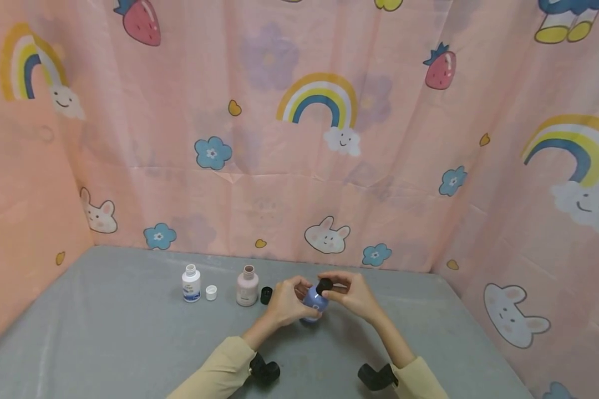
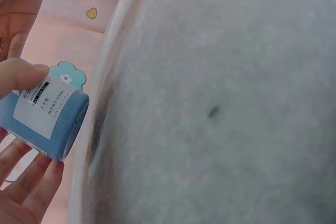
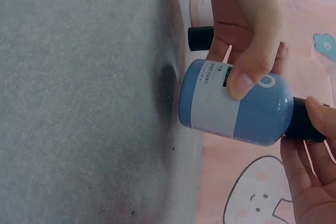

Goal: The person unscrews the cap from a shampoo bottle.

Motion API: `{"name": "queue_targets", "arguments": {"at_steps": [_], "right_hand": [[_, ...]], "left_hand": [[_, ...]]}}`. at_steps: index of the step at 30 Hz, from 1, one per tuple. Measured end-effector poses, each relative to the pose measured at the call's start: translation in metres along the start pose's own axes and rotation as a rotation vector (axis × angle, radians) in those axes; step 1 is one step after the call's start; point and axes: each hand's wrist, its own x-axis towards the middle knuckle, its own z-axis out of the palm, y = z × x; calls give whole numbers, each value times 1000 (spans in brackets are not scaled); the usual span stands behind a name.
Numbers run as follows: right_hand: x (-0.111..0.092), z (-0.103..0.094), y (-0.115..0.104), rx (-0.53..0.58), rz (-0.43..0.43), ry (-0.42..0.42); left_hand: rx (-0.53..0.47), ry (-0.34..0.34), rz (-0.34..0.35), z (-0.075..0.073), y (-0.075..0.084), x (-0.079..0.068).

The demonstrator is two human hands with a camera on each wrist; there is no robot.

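Observation:
A blue bottle [image 1: 315, 300] with a white label is held tilted just above the grey table by my left hand [image 1: 288, 302]. In the right wrist view the left thumb lies across the label of the bottle [image 3: 236, 103]. My right hand [image 1: 351, 293] pinches the black cap [image 1: 324, 286] at the bottle's neck between thumb and fingers. The cap [image 3: 304, 120] sits on the neck; whether it is threaded tight I cannot tell. From the left wrist view, the bottle's base [image 2: 73, 124] is seen off the surface.
Left of the hands stand an uncapped pink bottle [image 1: 247, 287] with a black cap [image 1: 266, 295] beside it, and an uncapped white bottle [image 1: 191, 285] next to a white cap [image 1: 211, 292]. A patterned pink curtain [image 1: 259, 194] rises behind the grey table [image 1: 120, 332].

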Motion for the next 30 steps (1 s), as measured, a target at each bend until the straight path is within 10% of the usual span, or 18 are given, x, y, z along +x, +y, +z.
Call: {"name": "queue_targets", "arguments": {"at_steps": [6, 17, 30], "right_hand": [[-1, 3, 0, -2, -9, 17], [-2, 18, -16, -138, 260, 346], [-3, 18, -20, -98, 214, 387]], "left_hand": [[12, -10, -11, -2, 3, -1], [166, 115, -45, 2, 16, -5], [39, 121, -109, -1, 27, -8]]}}
